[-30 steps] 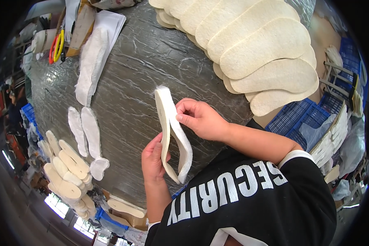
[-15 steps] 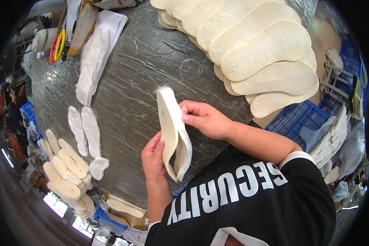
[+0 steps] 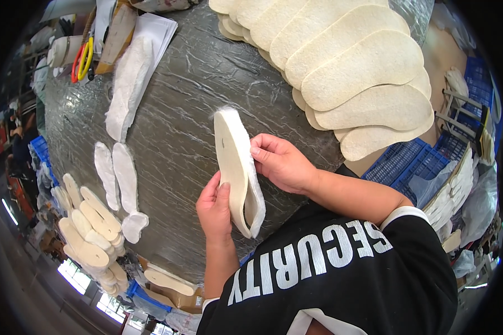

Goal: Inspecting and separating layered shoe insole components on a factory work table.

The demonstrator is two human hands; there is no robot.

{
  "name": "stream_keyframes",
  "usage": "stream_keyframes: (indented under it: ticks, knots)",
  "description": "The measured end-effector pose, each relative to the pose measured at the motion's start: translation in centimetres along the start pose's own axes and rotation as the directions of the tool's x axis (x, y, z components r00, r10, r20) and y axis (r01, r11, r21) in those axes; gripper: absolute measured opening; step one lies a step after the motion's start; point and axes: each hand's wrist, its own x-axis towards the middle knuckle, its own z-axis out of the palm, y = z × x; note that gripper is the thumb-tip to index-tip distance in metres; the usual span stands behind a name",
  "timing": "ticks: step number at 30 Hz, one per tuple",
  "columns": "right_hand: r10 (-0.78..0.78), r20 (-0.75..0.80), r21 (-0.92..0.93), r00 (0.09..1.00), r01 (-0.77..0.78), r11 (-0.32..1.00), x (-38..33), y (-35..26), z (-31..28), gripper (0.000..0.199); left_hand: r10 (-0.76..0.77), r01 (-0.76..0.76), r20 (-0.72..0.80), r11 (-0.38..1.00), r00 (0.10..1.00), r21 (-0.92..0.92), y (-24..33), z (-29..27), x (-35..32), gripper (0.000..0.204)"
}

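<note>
Between my hands a cream insole (image 3: 231, 156) with a white fluffy layer stands tilted above the table, its fuzzy end pointing away from me. A small dark mark shows on its cream face. The layers touch along the far part and gape apart at the near end. My left hand (image 3: 213, 209) is closed on the left edge, thumb on the cream face. Higher up, my right hand (image 3: 282, 163) pinches the right edge between thumb and fingers. Fingertips behind the insole are hidden.
Overlapping cream insole pieces (image 3: 363, 70) fan out at the far right of the dark table (image 3: 179, 111). White fluffy insoles (image 3: 126, 178) lie to the left, near a heap of insoles (image 3: 86, 243). Scissors (image 3: 84, 58) sit far left; blue crates (image 3: 408, 162) stand right.
Both hands have shifted slightly with the insole, which has moved a little away from me. The gap between its layers at the near end looks narrower.
</note>
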Motion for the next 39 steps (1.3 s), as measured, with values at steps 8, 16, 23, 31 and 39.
stream_keyframes:
  ticks: [8, 16, 23, 31, 39]
  knots:
    - [-0.03, -0.083, 0.196, 0.996, 0.046, 0.98, -0.1, 0.4, 0.2, 0.012, 0.143, -0.135, -0.043, 0.98, 0.989, 0.145, -0.2, 1.7, -0.3, 0.041]
    - [-0.056, -0.227, 0.115, 0.972, 0.084, 0.99, -0.6, -0.1, 1.9, 0.031, 0.264, -0.246, -0.053, 0.942, 0.963, 0.228, -0.6, 2.7, -0.3, 0.043]
    - [0.11, -0.123, 0.189, 0.986, -0.086, 0.978, -2.9, 0.3, 1.0, 0.057, 0.452, -0.398, 0.114, 0.606, 0.885, 0.689, 0.9, 0.0, -1.3, 0.043]
    - [0.223, 0.04, -0.287, 0.974, -0.202, 0.936, -3.8, -4.1, -2.9, 0.072, 0.396, -0.533, 0.418, 0.245, 0.818, 0.81, 1.9, -2.8, -5.1, 0.029]
    - [0.256, 0.142, -0.649, 0.956, -0.105, 0.754, -2.9, -5.6, -1.6, 0.077, 0.267, -0.445, 0.356, 0.574, 0.895, 0.687, 3.6, -1.1, -3.2, 0.017]
